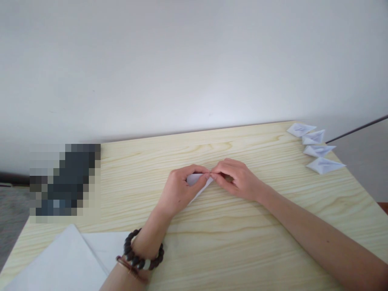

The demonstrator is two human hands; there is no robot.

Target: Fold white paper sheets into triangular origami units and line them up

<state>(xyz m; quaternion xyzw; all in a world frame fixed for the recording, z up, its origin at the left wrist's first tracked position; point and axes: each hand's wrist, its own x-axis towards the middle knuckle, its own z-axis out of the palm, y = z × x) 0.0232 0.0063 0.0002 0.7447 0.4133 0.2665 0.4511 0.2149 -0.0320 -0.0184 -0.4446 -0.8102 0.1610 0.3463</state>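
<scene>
A piece of folded white paper (195, 179) is held up near the middle of the table, partly hidden by my fingers. My left hand (186, 186) grips it between thumb and fingers, and a narrow edge of it shows below the thumb. Fingertips of my right hand (232, 176) pinch the paper's right-hand corner, touching the left fingertips. Several folded white paper boats (323, 165) stand in a staggered column along the table's right edge, away from both hands.
White paper sheets (57, 262) lie at the front left of the wood-grain table (242, 242), partly under my left forearm. A dark, pixelated object (71, 178) rests at the table's left side. A white wall (194, 60) rises behind the back edge.
</scene>
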